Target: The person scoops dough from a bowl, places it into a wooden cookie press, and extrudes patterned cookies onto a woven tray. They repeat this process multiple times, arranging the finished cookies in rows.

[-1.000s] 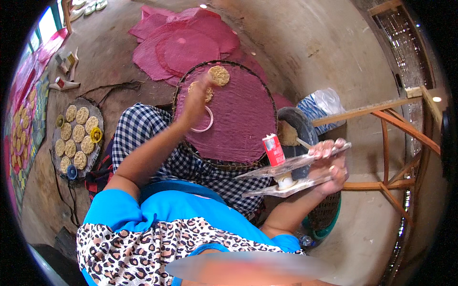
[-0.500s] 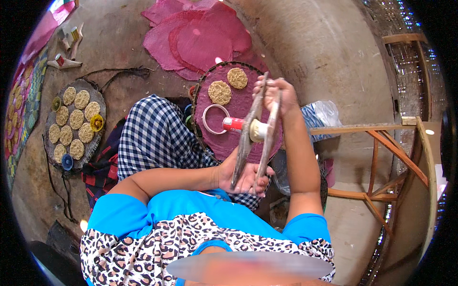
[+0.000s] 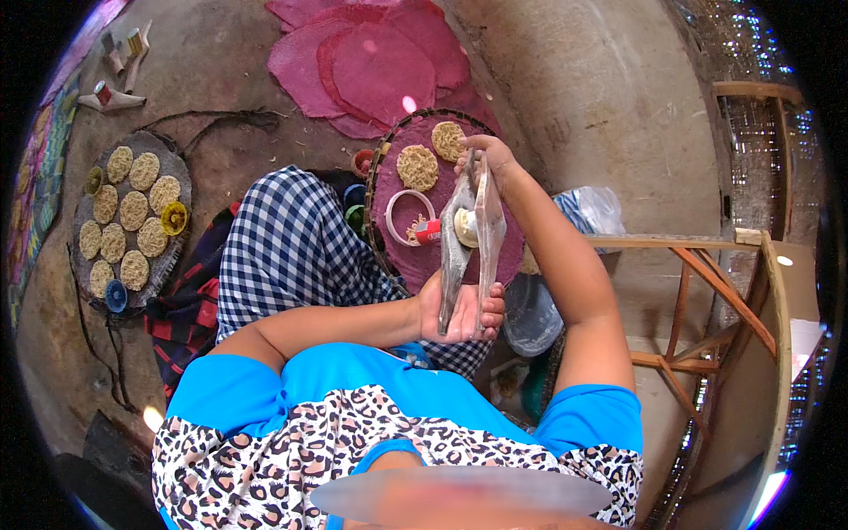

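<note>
At frame centre, the left hand [image 3: 459, 309] grips the bottom and the right hand [image 3: 488, 159] the top of a two-plate press [image 3: 471, 234], now upright after lying flat, its pale filling largely hidden between the plates.

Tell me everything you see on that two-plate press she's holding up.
The hand press of two flat grey metal-looking plates stands nearly upright on edge, the plates close together with a pale round lump visible between them near the middle. The left hand grips its lower end, the right hand its upper end. It is held over the round woven tray lined with magenta cloth.
</note>
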Demonstrator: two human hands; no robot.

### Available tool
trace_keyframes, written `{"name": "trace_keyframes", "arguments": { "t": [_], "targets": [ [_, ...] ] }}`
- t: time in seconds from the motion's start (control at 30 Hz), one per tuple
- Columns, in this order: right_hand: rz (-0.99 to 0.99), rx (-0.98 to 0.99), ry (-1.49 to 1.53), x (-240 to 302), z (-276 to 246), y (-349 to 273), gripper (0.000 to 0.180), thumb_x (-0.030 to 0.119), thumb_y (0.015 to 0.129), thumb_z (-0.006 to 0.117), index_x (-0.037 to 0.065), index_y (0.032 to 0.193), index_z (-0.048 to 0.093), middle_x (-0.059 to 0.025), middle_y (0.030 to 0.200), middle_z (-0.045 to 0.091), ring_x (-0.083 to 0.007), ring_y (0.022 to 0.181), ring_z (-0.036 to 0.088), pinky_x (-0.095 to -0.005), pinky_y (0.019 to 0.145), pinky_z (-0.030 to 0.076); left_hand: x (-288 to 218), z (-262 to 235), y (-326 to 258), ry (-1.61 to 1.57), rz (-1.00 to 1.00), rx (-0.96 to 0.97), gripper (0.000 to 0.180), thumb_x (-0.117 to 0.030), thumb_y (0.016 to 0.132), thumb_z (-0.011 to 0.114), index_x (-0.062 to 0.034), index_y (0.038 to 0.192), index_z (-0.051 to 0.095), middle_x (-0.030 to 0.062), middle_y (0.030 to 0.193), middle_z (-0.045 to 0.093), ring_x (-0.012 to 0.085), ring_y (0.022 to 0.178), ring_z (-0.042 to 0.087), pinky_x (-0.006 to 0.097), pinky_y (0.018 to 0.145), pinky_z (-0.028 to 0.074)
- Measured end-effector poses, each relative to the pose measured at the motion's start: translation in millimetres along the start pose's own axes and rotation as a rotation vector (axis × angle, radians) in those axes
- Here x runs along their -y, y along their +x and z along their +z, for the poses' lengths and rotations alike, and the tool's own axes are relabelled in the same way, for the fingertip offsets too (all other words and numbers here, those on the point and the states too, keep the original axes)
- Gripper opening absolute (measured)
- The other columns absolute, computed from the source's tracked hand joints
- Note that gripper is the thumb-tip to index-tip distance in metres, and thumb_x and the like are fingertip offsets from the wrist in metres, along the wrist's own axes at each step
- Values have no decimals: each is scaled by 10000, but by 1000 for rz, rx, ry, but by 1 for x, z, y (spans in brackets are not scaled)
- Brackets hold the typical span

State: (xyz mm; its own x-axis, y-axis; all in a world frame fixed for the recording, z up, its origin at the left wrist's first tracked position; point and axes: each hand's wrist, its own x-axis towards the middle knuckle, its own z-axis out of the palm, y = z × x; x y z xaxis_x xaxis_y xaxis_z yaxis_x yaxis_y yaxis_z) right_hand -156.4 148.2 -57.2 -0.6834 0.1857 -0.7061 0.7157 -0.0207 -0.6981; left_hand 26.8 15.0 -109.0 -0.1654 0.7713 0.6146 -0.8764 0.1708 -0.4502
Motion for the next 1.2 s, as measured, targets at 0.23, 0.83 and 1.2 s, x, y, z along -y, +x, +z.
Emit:
{"name": "trace_keyframes", "arguments": {
  "t": [0.23,0.83,1.2],
  "targets": [
    [-37,23,34,11,29,1,340,295,726,655,43,786,435,-57,585,464,-196,496,502,-340,510,463,-13,10,-12,119,84,-278,682,-723,720,298,-62,811,439,74,683,440,236,628,437,370,623,390],
    [-133,-173,-87,-11,1,-10,219,246,759,614,110,687,458,-11,534,458,-148,436,478,-330,436,442,-5,-8,5,201,37,-568,523,-605,754,268,-114,654,418,22,517,395,181,447,378,313,462,324],
    [-208,-150,-113,1,21,-29,190,224,787,581,118,704,447,1,556,449,-128,419,453,-303,413,425,-2,7,5,345,144,-818,596,-670,738,200,-118,631,395,12,463,342,174,388,312,308,424,276]
  ]
}}
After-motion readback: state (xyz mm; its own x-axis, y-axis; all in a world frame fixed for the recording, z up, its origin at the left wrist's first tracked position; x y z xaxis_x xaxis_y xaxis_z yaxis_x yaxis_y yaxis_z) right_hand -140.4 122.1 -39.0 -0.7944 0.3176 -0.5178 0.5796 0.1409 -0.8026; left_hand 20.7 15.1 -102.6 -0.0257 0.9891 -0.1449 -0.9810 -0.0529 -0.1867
